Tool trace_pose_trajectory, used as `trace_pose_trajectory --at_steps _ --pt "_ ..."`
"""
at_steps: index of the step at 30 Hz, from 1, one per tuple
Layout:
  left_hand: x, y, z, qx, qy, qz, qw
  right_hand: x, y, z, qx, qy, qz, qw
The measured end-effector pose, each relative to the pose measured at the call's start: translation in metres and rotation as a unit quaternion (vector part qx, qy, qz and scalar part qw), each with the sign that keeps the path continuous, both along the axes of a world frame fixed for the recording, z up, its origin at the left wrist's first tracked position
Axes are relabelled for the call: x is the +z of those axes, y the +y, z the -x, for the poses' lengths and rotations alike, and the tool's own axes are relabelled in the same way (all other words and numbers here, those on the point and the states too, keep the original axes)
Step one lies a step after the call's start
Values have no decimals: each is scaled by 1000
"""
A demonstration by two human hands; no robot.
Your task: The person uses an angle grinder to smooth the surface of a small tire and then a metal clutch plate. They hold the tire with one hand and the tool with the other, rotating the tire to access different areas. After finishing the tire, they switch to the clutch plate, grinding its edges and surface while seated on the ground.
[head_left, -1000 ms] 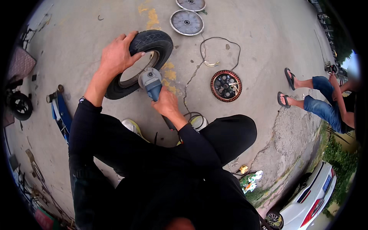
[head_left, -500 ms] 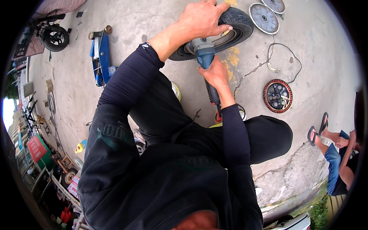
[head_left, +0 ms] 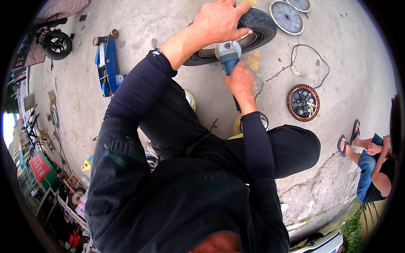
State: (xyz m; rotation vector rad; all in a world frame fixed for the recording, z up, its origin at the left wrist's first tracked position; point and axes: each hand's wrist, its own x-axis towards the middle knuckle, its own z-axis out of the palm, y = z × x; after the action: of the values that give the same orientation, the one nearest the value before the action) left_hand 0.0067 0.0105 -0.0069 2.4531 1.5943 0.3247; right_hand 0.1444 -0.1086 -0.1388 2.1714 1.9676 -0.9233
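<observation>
A black-tyred wheel is held upright on the concrete at the top of the view. My left hand is wrapped over the top of its tyre, thumb on the near side. In my right hand is a blue-and-grey angle grinder, gripped round its body. The grinder's metal head lies against or just in front of the wheel's rim, below my left hand. Its disc is hidden, so contact with the rim cannot be told.
Right of the wheel lie round metal covers, a black cable and a copper-wound motor stator. A blue floor jack stands left. A seated person in sandals is at far right. Tools and clutter line the left edge.
The grinder has tilted in my right hand, so its round head now shows more fully and its rear end less. My left hand keeps its hold on the tyre.
</observation>
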Motion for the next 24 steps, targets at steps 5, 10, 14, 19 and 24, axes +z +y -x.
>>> trace_pose_trajectory --at_steps 5,10,14,19,24 --pt "3 2 -4 10 5 3 1000 10 -30 -17 25 7 -24 999" --pt "2 5 -4 -4 3 6 1000 41 -28 -17 -27 36 -53 998" --pt "5 2 -4 -16 -31 -28 999 36 -4 -19 -18 112 -6 994" --pt "10 -2 -9 -2 -23 10 1000 11 -11 0 -54 165 17 985" --pt "-1 1 -6 -4 -7 -8 1000 4 -6 7 -13 107 2 994"
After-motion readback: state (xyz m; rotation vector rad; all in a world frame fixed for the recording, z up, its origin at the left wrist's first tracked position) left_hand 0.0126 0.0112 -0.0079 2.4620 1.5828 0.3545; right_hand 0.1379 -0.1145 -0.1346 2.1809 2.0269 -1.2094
